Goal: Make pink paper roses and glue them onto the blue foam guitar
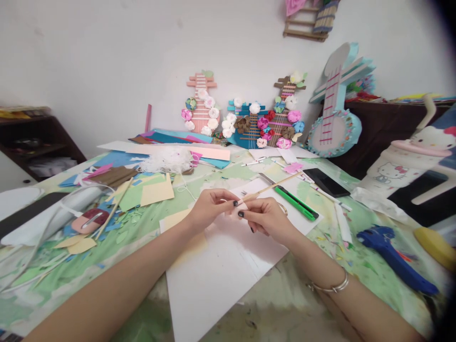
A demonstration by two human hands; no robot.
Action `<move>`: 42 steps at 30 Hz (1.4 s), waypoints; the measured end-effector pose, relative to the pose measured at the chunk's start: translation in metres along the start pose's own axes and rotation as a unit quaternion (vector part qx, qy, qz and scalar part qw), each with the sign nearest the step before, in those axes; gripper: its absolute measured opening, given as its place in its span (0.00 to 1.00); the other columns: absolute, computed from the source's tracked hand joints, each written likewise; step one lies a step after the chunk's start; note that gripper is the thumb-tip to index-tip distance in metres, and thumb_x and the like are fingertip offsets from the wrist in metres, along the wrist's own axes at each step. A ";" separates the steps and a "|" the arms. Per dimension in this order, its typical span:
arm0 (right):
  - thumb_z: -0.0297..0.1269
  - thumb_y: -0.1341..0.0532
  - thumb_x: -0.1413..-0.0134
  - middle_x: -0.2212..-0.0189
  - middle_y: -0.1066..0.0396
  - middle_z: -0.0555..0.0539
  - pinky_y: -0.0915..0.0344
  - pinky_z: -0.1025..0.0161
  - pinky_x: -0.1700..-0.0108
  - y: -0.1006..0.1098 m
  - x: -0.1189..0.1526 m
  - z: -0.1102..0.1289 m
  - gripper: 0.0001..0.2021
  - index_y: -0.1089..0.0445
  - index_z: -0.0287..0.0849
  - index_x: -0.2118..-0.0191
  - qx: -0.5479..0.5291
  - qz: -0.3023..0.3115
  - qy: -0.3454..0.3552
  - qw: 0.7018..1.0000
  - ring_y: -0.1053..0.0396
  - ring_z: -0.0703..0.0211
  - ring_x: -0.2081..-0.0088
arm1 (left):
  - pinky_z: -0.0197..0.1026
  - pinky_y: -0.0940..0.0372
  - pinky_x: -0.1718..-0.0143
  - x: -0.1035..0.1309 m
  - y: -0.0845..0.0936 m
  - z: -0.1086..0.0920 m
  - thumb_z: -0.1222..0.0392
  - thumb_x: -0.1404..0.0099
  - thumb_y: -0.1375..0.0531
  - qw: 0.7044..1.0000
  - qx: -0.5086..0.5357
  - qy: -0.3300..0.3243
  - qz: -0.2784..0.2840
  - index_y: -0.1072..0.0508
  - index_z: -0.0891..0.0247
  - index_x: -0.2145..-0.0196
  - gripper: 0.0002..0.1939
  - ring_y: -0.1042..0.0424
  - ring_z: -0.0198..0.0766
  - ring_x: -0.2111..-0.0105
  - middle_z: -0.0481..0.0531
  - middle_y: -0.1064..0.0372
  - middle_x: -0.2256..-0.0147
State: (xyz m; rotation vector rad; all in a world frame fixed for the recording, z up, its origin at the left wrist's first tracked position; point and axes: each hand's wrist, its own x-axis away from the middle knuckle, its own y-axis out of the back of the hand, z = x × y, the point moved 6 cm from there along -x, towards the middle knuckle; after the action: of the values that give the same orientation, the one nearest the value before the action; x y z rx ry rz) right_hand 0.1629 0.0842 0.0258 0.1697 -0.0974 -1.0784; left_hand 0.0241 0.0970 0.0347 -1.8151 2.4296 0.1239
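Both hands meet above a white sheet (217, 280) at the middle of the table. My left hand (214, 208) is closed, its thumb and forefinger pinching a small pale pink paper piece (239, 207). From the right, my right hand (265, 216) pinches the same piece, fingers curled beneath. A thin wooden stick (276, 185) slants up and to the right from between the fingertips; its lower end is hidden by them. Just beyond my right hand lies a green cutter (297, 203) on the sheet's edge.
A blue glue gun (397, 259), a black phone (327, 182) and a pale tumbler (395, 164) are at the right. Paper scraps (156, 191) and white string (167, 159) lie left. Flower-decorated paper instruments (252, 128) lean against the wall.
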 end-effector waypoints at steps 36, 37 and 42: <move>0.39 0.45 0.41 0.80 0.33 0.50 0.58 0.60 0.64 0.022 0.018 0.039 0.16 0.32 0.39 0.78 0.601 -0.305 0.247 0.696 0.42 0.64 0.74 | 0.43 0.41 0.58 0.010 0.000 -0.018 0.69 0.41 0.44 0.801 -0.501 -0.315 -0.092 0.29 0.62 0.71 0.06 0.33 0.40 0.64 0.51 0.31 0.72; 0.39 0.45 0.41 0.79 0.33 0.50 0.58 0.59 0.65 0.020 0.019 0.039 0.16 0.31 0.39 0.78 0.601 -0.309 0.257 0.690 0.42 0.63 0.73 | 0.43 0.41 0.58 0.010 0.001 -0.019 0.69 0.41 0.44 0.801 -0.499 -0.318 -0.098 0.29 0.62 0.71 0.06 0.33 0.39 0.64 0.51 0.31 0.72; 0.38 0.45 0.40 0.80 0.35 0.50 0.57 0.59 0.64 0.015 0.023 0.043 0.15 0.30 0.40 0.76 0.599 -0.323 0.289 0.673 0.43 0.63 0.73 | 0.42 0.40 0.60 0.012 0.002 -0.025 0.70 0.42 0.44 0.805 -0.484 -0.322 -0.119 0.30 0.62 0.73 0.06 0.33 0.39 0.65 0.50 0.31 0.73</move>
State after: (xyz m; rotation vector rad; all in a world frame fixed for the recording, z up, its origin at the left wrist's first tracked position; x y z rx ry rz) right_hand 0.1796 0.0670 0.0708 1.8655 -0.1691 -1.4582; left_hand 0.0182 0.0830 0.0574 -1.8302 1.6656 1.8847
